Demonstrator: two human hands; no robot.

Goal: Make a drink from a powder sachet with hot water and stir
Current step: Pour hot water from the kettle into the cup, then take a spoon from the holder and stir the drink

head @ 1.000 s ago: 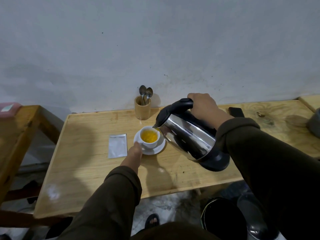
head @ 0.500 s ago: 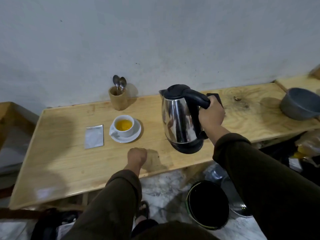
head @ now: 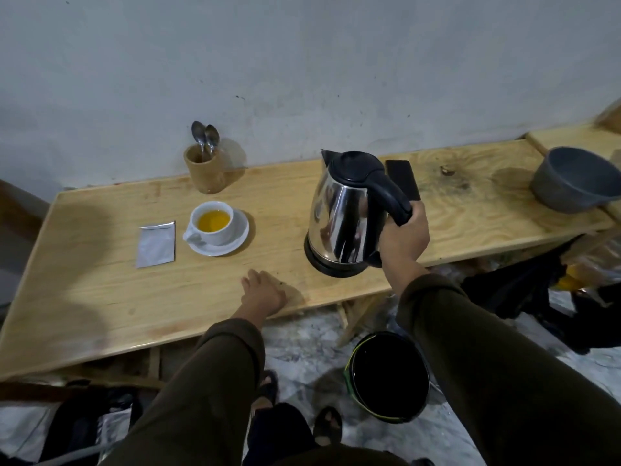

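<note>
A white cup (head: pixel 213 223) holding yellow liquid sits on a white saucer (head: pixel 239 239) on the wooden table (head: pixel 100 290). A silver sachet (head: pixel 156 243) lies flat just left of the saucer. Behind the cup, a wooden holder (head: pixel 204 173) carries two spoons (head: pixel 205 137). The steel kettle (head: pixel 346 213) stands upright on the table to the right of the cup, and my right hand (head: pixel 405 242) grips its black handle. My left hand (head: pixel 263 292) rests on the table near the front edge, fingers loosely curled, holding nothing.
A black flat object (head: pixel 403 178) lies behind the kettle. A grey bowl (head: pixel 574 179) sits at the table's right end. A black bucket (head: pixel 389 376) stands on the floor below the front edge. My feet in sandals show underneath. The wall runs close behind the table.
The kettle went from tilted over the cup to upright on the table at the right. My left hand left the saucer and drew back to the front edge.
</note>
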